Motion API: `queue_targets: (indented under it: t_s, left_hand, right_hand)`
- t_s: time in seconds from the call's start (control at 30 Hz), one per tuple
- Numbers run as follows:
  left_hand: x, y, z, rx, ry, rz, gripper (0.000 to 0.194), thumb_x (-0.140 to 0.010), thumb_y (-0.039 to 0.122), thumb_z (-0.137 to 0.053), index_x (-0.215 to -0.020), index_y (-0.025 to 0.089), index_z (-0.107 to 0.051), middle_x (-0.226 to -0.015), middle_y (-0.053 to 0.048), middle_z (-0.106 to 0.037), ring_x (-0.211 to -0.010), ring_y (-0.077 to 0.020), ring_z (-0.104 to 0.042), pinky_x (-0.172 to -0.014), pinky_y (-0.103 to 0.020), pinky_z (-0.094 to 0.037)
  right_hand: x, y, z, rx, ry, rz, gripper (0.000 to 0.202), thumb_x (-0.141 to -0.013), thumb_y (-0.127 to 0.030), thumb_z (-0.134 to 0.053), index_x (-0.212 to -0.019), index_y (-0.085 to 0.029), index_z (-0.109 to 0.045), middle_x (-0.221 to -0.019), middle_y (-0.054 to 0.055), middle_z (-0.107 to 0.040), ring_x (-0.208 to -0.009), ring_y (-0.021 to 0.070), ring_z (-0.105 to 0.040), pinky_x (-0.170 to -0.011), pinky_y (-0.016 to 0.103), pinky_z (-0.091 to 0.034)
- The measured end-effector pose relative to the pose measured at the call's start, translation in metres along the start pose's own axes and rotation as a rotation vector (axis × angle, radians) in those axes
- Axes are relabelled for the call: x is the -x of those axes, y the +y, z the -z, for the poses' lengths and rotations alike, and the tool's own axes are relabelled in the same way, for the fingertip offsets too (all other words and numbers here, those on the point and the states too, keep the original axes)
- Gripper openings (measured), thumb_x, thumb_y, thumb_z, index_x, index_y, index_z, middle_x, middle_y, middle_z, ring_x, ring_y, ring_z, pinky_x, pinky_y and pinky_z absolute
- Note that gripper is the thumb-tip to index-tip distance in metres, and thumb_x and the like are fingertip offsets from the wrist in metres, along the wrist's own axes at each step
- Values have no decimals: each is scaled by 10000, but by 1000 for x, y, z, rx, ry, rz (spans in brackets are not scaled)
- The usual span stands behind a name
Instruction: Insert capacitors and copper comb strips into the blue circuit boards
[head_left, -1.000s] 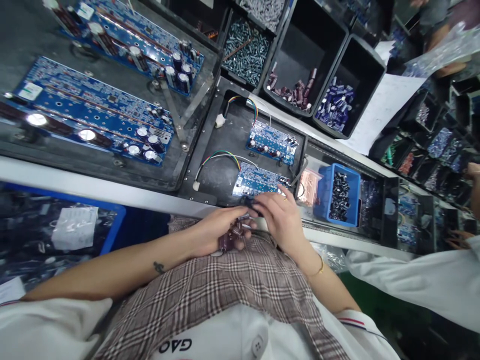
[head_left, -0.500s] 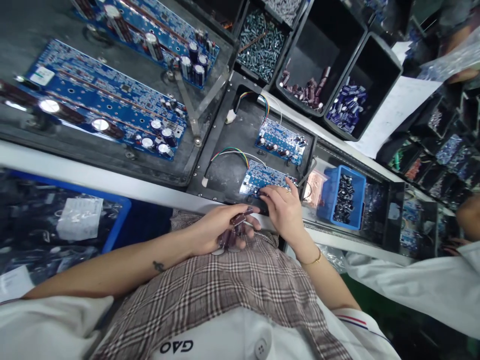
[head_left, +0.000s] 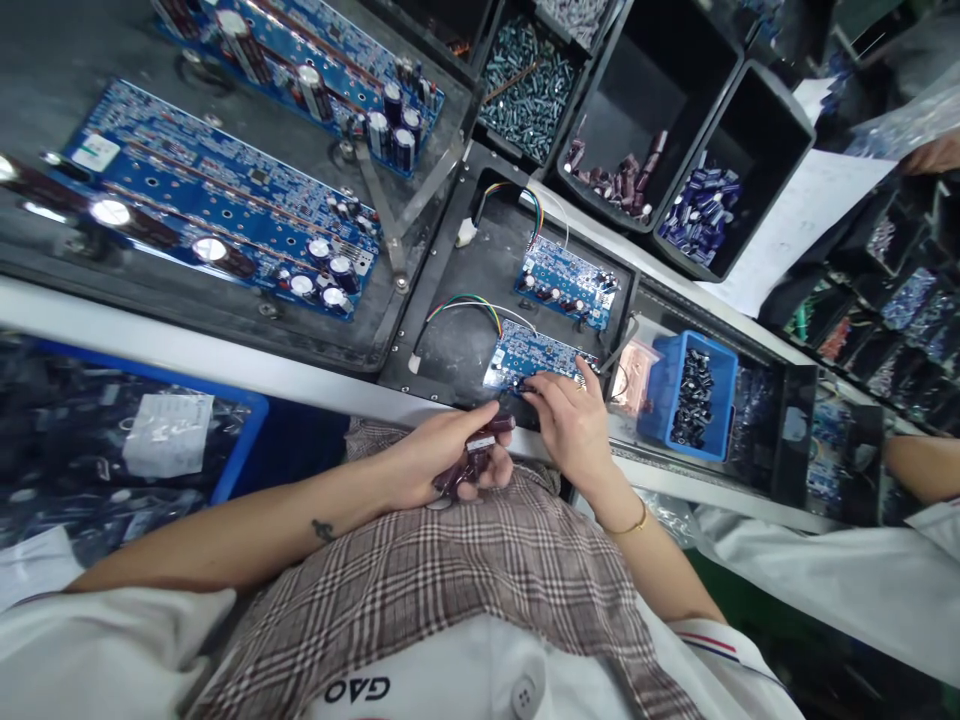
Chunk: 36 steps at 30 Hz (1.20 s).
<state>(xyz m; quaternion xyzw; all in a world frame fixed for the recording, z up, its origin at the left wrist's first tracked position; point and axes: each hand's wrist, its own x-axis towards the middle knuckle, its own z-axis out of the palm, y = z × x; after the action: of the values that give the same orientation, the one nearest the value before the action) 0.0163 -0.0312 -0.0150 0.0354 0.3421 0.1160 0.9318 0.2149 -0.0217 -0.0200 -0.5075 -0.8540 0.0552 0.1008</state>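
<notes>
My left hand is curled palm up in front of my apron, around several brown cylindrical capacitors. Its thumb rests against the uppermost one. Just to the right, my right hand reaches over the near edge of a small blue circuit board. Its thumb and fingers are pressed together at that edge, hiding what they may hold. Coloured wires run from this board's left end. Behind it lies a second small board with a row of capacitors along its near side.
Large blue circuit boards sit in a black carrier at left. Black bins at the back hold brown capacitors, purple capacitors and small dark parts. A blue bin stands at right. A co-worker's arm enters from the right.
My left fingers and thumb have closed further around the brown capacitors, which have shifted in the palm. My right hand stays at the board's edge. The co-worker's arm has moved.
</notes>
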Motion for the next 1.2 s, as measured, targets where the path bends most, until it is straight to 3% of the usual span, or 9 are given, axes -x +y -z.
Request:
queue_targets:
  t_s: [0.23,0.4,0.5,0.57,0.67,0.73,0.87,0.97,1.2]
  left_hand:
    - [2,2,-1,89,-22,-11,289,-960,435,-446,-879,164,-506,-664,5,-501,-466,-57,-407,-349,-112,-217]
    - [8,3,-1,144,-39,-91,155,-921,285,-559,-864,184,-457,-714,38,-428,-476,-36,-394,-347,-92,-209]
    - [11,2,0,175,-46,-110,142,-929,294,-549,-884,175,-486,-719,36,-409,-483,-35,-401,-334,-83,-208]
    - [12,1,0,186,-19,-108,131,-947,297,-511,-960,167,-524,-797,5,-472,-550,-62,-493,-344,-101,-302]
    - [14,-1,-1,160,40,-88,177,-965,274,-463,-1069,152,-539,-922,-46,-543,-709,-129,-614,-508,-222,-529]
    - [14,-1,0,123,44,-82,180,-964,260,-455,-1080,152,-541,-916,-48,-554,-721,-141,-627,-570,-268,-558]
    - [14,0,2,5,-13,-77,175,-925,264,-514,-1042,153,-582,-826,-22,-532,-543,-71,-518,-379,-132,-345]
    - [15,2,4,-80,-66,-53,206,-902,306,-551,-1041,165,-610,-785,-5,-509,-461,-31,-403,-341,-111,-173]
    - [16,1,2,-233,-145,-64,236,-918,369,-515,-1070,204,-591,-770,9,-520,-443,-30,-360,-346,-121,-181]
  right_hand:
    - [4,6,-8,0,-7,95,242,-951,-152,-466,-1133,-196,-619,-1066,55,-718,-1091,181,-631,-1167,539,-245]
    - [1,-5,13,-168,-13,54,309,-946,-269,-538,-1250,-226,-568,-1106,42,-708,-1108,173,-623,-1163,508,-267]
    - [-7,-19,22,-300,-82,45,246,-946,-307,-536,-1169,-229,-605,-1071,30,-709,-1069,160,-627,-1146,463,-311]
    - [-13,-23,17,-287,-60,8,175,-953,-285,-518,-1074,-233,-633,-1021,23,-715,-1030,164,-633,-1140,464,-312]
    - [-22,-21,1,-192,-29,-60,142,-946,-247,-521,-1021,-225,-640,-1012,27,-714,-989,180,-632,-1125,480,-312]
    - [-26,-18,-8,-151,-50,-57,139,-943,-230,-519,-1014,-217,-638,-1000,26,-713,-970,184,-629,-1122,479,-312]
    - [-28,-15,-11,-132,-66,-17,164,-954,-225,-491,-1027,-214,-636,-999,31,-710,-953,179,-627,-1113,449,-334]
    - [-27,-14,-10,-139,-74,5,171,-958,-229,-480,-1023,-223,-638,-1008,27,-709,-955,178,-625,-1110,449,-339]
    - [-28,-12,-10,-153,-92,19,166,-953,-231,-482,-1015,-232,-635,-1014,20,-702,-970,188,-619,-1131,471,-322]
